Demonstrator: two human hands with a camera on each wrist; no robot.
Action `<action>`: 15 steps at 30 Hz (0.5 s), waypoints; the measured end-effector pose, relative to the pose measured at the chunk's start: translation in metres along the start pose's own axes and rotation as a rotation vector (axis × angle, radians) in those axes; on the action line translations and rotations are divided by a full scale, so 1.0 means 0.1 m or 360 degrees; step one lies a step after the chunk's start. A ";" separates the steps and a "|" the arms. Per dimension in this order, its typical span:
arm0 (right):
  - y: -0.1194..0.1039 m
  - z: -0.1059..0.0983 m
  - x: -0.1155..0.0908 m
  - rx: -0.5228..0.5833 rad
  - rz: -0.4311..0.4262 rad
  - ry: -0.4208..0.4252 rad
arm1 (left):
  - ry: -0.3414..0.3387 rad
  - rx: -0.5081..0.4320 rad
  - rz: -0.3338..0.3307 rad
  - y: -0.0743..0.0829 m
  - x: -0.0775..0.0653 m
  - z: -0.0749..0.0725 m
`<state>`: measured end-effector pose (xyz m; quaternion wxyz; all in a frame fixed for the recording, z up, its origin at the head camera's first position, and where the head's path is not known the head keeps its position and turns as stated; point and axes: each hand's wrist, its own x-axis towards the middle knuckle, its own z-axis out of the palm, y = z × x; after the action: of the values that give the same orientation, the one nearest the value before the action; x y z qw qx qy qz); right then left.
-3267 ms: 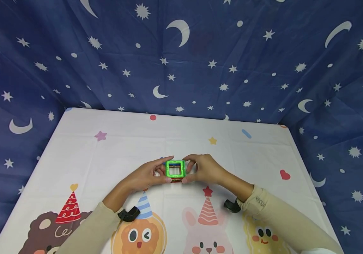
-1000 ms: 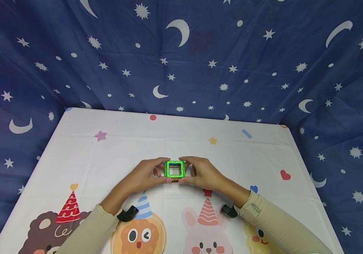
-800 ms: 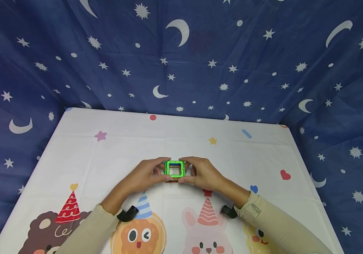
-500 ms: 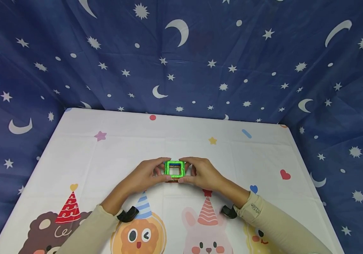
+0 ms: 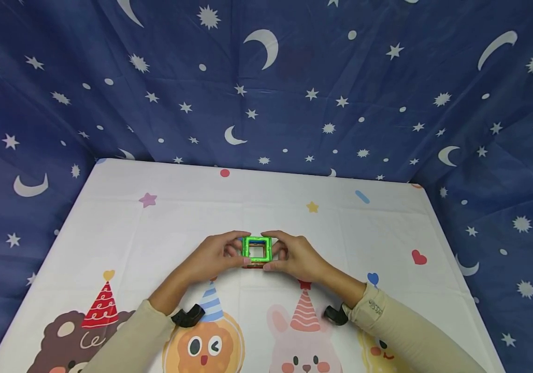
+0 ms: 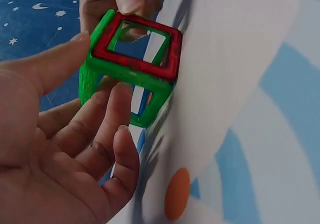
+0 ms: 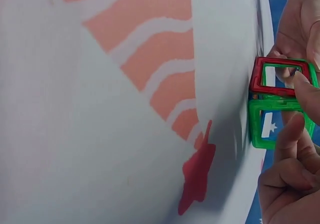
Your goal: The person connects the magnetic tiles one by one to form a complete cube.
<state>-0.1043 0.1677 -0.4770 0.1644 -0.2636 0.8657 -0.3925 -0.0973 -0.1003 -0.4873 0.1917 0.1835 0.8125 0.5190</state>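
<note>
A small cube of see-through magnetic tiles (image 5: 260, 259) stands at the middle of the white table, held between both hands. Its top is a green square frame. A red tile (image 6: 135, 65) forms the side facing the person, and green tiles (image 7: 256, 126) make up the left and right sides. Some blue shows at the back. My left hand (image 5: 211, 257) grips the cube's left side, thumb at the near top edge and index finger at the far corner. From the right, my right hand (image 5: 302, 256) holds it likewise, its thumb against the red tile in the right wrist view.
The white tablecloth (image 5: 191, 207) carries printed stars, hearts and party-hat animals. A dark blue curtain (image 5: 294, 67) with moons and stars hangs behind and at both sides. Black wrist cameras sit under each wrist.
Since the oldest frame, my right hand has shifted slightly left and the cube has turned a little, with its top squarer to view. Over the last second both hands and cube stay almost still.
</note>
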 end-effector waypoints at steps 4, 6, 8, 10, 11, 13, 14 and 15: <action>0.01 0.01 0.01 0.0039 0.0035 -0.0010 | -0.0058 -0.0223 -0.0061 -0.01 0.01 0.01; 0.01 0.02 0.02 0.0118 0.0085 -0.0033 | -0.0079 -0.0332 -0.0099 -0.01 0.01 0.01; 0.02 0.02 0.03 0.0240 0.0153 -0.0065 | -0.0085 -0.0422 -0.0135 -0.01 0.02 0.02; 0.02 0.03 0.04 0.0451 0.0245 -0.0112 | -0.0093 -0.0499 -0.0169 -0.01 0.03 0.03; 0.03 0.03 0.04 0.0553 0.0292 -0.0132 | -0.0096 -0.0529 -0.0180 -0.02 0.03 0.04; 0.03 0.03 0.05 0.0728 0.0378 -0.0163 | -0.0099 -0.0574 -0.0198 -0.02 0.04 0.05; 0.03 0.03 0.05 0.0800 0.0415 -0.0173 | -0.0102 -0.0588 -0.0200 -0.02 0.04 0.05; 0.02 0.03 0.05 0.0854 0.0442 -0.0179 | -0.0103 -0.0597 -0.0203 -0.02 0.04 0.05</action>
<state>-0.1077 0.1644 -0.4808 0.3279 -0.1112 0.7484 -0.5657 -0.0986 -0.0948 -0.4915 0.2811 0.1093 0.7050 0.6419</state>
